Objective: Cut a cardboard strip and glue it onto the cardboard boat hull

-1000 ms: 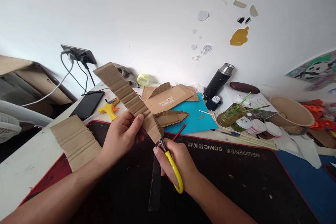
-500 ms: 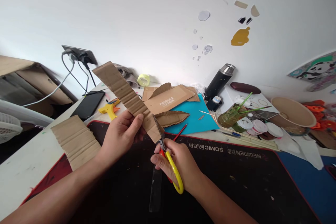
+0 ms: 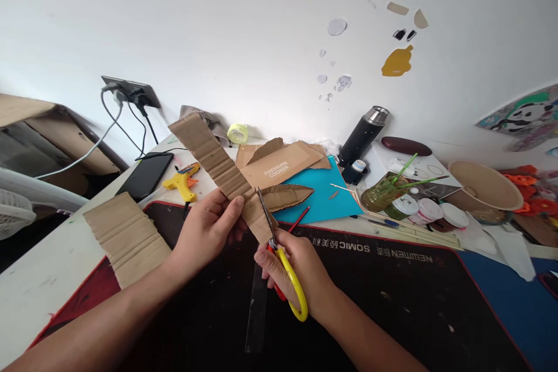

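Note:
My left hand (image 3: 215, 220) pinches a long strip of corrugated cardboard (image 3: 213, 157) near its lower part, thumb on top. My right hand (image 3: 300, 270) is closed round the yellow and red handles of a pair of scissors (image 3: 293, 288). The scissor blades lie along the right edge of the strip's lower end, pointing up and away from me. Behind them a leaf-shaped cardboard piece (image 3: 291, 196) lies partly on a blue sheet (image 3: 337, 197). A flat cardboard piece (image 3: 126, 232) rests left of my left forearm.
A yellow glue gun (image 3: 181, 183) and a black phone (image 3: 146, 175) lie at the left. Cardboard marked "PRESSURE COOKER" (image 3: 300, 154), a black flask (image 3: 364, 133), a jar with green-stemmed brushes (image 3: 379, 195) and paint pots (image 3: 429, 211) stand behind the black mat (image 3: 370, 302).
The cardboard strip has shifted a little right and its far end has dipped. The scissors have turned slightly, and more of their blades shows along the strip's edge.

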`<state>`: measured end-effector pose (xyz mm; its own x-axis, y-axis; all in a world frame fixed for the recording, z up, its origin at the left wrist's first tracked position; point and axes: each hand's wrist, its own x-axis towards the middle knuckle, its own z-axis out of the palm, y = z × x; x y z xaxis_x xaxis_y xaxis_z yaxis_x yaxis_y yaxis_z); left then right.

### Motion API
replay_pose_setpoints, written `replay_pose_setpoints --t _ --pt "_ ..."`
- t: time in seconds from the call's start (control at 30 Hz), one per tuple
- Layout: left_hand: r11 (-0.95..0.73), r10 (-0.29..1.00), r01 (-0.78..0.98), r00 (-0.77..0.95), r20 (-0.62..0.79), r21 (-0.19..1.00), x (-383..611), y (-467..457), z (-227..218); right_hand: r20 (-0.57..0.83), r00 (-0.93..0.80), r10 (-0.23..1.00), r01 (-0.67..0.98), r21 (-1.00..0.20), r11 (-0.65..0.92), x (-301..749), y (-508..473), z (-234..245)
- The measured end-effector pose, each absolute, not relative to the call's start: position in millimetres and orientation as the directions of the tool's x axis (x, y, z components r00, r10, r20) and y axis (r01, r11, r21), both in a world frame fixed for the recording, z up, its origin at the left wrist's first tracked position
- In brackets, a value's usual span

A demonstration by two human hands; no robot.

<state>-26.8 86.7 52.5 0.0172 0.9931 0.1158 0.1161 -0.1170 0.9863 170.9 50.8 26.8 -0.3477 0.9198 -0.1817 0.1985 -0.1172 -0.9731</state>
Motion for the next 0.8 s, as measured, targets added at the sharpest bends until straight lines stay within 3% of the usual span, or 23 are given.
replay_pose_setpoints --t 0.2,0.8 --pt "-0.127 0.992 0.118 0.022 0.125 0.985 -26.6 86.8 53.0 -0.142 -0.303 0.942 0.308 -0.95 -0.044 172.6 50.1 27.6" --pt "-0.118 0.993 0.11 0.011 0.118 0.987 -21.1 84.3 53.9 -0.067 -0.282 0.957 0.28 -0.96 0.015 166.2 44.8 26.0"
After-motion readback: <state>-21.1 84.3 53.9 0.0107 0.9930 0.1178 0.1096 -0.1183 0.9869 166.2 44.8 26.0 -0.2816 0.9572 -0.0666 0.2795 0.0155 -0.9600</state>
